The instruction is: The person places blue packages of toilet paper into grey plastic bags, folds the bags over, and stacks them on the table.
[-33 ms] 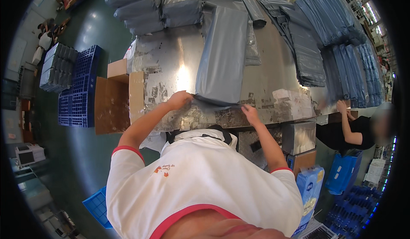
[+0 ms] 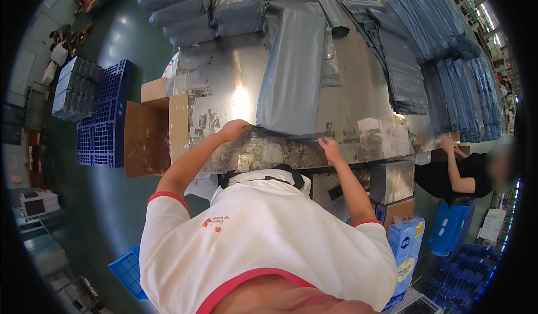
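Note:
A long grey plastic bag (image 2: pixel 291 78), possibly a stack of them, lies lengthwise on the metal-topped table before me. Its dark near edge (image 2: pixel 286 137) is stretched between my hands at the table's front. My left hand (image 2: pixel 237 129) is closed on the left corner of that edge. At the right corner, my right hand (image 2: pixel 329 146) pinches the same edge between thumb and fingers. More flat grey bags (image 2: pixel 332 67) lie partly under and beside the long one.
Grey bag stacks (image 2: pixel 238 5) stand at the far left; folded stacks (image 2: pixel 398 61) and bundles (image 2: pixel 431 22) fill the right. An open cardboard box (image 2: pixel 147 137) adjoins the table's left edge. At the right, a co-worker's hand (image 2: pixel 447 142) is at the table. Blue pallets (image 2: pixel 101 129) stand left.
The bag's near edge now shows as a thinner dark band drawn between my hands. My right hand has shifted very slightly; my left hand is almost unmoved.

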{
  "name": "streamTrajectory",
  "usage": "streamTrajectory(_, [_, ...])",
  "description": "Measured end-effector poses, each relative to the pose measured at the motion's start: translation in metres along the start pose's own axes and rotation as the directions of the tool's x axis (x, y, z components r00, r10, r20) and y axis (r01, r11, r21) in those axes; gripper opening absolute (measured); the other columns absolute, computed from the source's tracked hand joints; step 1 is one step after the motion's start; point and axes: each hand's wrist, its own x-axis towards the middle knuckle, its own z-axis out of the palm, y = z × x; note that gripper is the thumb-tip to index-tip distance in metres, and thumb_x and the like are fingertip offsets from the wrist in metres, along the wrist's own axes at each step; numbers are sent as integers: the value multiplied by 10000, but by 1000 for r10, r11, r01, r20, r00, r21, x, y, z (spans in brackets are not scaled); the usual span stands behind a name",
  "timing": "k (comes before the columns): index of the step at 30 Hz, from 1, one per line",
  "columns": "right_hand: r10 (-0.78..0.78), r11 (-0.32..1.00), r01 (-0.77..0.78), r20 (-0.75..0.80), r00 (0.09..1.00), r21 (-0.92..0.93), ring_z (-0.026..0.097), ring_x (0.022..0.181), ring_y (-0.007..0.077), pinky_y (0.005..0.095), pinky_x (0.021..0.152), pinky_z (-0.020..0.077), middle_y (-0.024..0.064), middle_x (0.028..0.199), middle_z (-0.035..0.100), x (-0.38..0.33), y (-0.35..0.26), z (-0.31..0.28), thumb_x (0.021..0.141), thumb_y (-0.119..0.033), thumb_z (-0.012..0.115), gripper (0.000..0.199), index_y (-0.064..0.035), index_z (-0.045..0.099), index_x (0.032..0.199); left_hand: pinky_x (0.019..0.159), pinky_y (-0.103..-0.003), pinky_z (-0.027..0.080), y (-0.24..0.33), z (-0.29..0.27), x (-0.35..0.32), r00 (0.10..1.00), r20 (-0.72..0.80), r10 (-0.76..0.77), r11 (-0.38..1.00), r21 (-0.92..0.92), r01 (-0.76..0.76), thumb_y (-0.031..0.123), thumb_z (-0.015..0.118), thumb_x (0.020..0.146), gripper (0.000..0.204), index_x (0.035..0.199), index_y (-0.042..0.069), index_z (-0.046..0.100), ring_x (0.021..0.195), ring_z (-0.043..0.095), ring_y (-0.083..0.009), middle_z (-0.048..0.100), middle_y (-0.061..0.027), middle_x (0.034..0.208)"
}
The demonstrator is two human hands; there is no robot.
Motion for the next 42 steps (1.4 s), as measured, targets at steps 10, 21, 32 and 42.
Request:
streamTrajectory(10, [302,720,-117,-157,940,685,432,932,187,302,799,334,102,1024,468,98,34,55,783,-355,428,458,-18,387,1090,739,-330,359,-33,89,111,811,-136,-569,420,-896,145,309,445,769,389,1032,24,416,844,454,-205,469,-112,940])
streamTrajectory(21, [-30,482,-106,137,990,870,469,935,229,327,823,363,131,1040,468,81,-128,-1,693,-237,533,522,22,353,1109,873,-300,279,79,-63,87,979,42,-200,266,-959,95,269,578,663,711,1223,50,198,1045,353,-193,363,-111,1143])
streamTrajectory(32, [-402,508,128,104,910,852,467,916,195,310,785,375,100,997,477,291,-318,4,690,-236,545,480,-19,374,1082,753,-280,372,34,-263,171,826,-497,-266,322,-854,-410,285,563,692,581,1160,53,309,899,450,-165,459,-65,1015])
streamTrajectory(42, [-266,656,93,114,957,749,386,1020,144,325,851,264,54,1084,460,435,-341,80,782,-433,383,494,-113,359,1158,919,-287,191,-25,-304,226,465,-784,-410,624,-614,-484,284,450,777,531,1176,-21,278,1122,270,-198,333,-120,1181])
